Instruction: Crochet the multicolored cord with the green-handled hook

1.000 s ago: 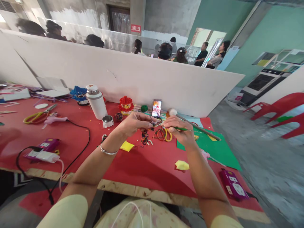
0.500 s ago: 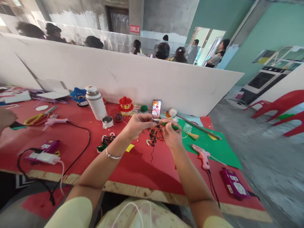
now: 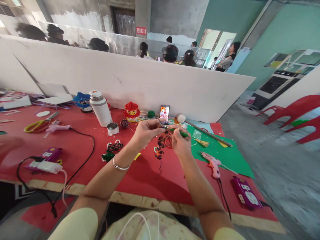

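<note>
My right hand (image 3: 182,142) is closed round the green handle of a crochet hook (image 3: 184,134), its metal end pointing left. My left hand (image 3: 145,134) pinches the start of a dark multicoloured crocheted yarn strip (image 3: 159,151) at the hook's tip. Below the fingers the strip hangs curled, and a loose dark tail of yarn trails under it. The exact stitch between the fingertips is too small to make out. Behind the hands a phone (image 3: 164,113) stands upright with its screen lit. A multicoloured yarn ball (image 3: 124,123) lies left of it.
On the red-covered table stand a white thermos (image 3: 101,110) and a metal cup (image 3: 113,128). Pink glue guns lie left (image 3: 57,127) and right (image 3: 212,163), with purple power strips (image 3: 246,192) nearby. A long stick (image 3: 212,133) crosses the green sheet (image 3: 232,158). A white partition (image 3: 150,83) closes the back.
The crocheted strip has twisted and now hangs in looser curls. Both hands keep their hold with little shift. At the far left, another person's hand has left the view.
</note>
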Tool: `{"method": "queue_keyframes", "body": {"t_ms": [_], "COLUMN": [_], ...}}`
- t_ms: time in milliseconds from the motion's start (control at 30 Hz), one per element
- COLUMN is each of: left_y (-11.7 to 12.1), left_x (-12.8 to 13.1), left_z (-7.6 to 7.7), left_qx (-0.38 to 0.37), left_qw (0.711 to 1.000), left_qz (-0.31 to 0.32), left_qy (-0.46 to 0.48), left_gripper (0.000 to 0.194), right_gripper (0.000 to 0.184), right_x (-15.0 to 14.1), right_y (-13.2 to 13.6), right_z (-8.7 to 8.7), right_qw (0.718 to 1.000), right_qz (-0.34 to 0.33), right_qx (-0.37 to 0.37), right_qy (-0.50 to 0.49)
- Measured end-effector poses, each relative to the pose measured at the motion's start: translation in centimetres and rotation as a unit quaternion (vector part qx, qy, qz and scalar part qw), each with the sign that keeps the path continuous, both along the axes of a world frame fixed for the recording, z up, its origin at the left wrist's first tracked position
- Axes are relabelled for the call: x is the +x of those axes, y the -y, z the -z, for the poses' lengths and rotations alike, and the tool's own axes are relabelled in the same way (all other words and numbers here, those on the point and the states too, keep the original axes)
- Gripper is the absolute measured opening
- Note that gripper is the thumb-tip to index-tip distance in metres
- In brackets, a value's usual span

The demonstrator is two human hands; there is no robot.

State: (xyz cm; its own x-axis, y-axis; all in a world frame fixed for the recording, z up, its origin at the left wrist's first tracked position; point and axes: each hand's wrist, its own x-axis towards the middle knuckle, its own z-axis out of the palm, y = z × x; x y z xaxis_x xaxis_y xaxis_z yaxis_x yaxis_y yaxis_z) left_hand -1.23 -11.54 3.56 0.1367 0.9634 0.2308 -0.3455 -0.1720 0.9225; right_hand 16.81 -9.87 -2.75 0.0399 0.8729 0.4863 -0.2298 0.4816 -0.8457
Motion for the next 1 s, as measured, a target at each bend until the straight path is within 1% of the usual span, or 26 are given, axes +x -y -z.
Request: {"method": "queue_keyframes", "body": {"t_ms": [100,233,367,433,567,667,767,900,1000], "left_y": [0.0,-0.1,0.1,0.2,0.3,0.2,0.1,-0.1,-0.2], "left_x": [-0.2,-0.5,-0.2,-0.1,-0.5,-0.9,-1.3,-1.4,-1.5], "left_z": [-0.1,0.0,0.0,-0.1,-0.4,-0.5,-0.5,-0.3,-0.1], "left_qx": [-0.013,-0.033,-0.035,-0.037,-0.047,-0.063,-0.078,-0.092,-0.097], "left_qw": [1.0,0.999,0.999,0.999,0.997,0.994,0.992,0.988,0.985], "left_qz": [0.009,0.031,0.024,0.025,0.054,0.079,0.098,0.126,0.144], "left_qy": [0.0,-0.005,0.016,0.025,0.029,0.028,0.022,0.01,0.002], "left_gripper": [0.049,0.049,0.05,0.048,0.043,0.041,0.039,0.041,0.042], "right_gripper": [0.03,0.03,0.025,0.023,0.028,0.03,0.03,0.023,0.022], "right_x": [0.1,0.3,0.2,0.1,-0.1,0.4,1.1,2.0,2.6], "right_y": [0.1,0.3,0.5,0.5,0.3,0.0,-0.2,-0.1,0.2], "right_z": [-0.2,-0.8,-1.1,-1.1,-0.9,-1.0,-1.2,-1.8,-2.4], "right_qw": [0.999,0.999,0.999,0.998,0.999,0.998,0.999,0.995,0.991], "right_qz": [0.04,0.029,0.031,0.036,0.0,-0.022,-0.018,-0.026,-0.031], "right_qx": [0.009,0.024,0.045,0.043,0.004,0.002,0.03,0.091,0.113], "right_qy": [-0.021,-0.005,0.002,-0.004,-0.048,-0.05,-0.017,0.031,0.067]}}
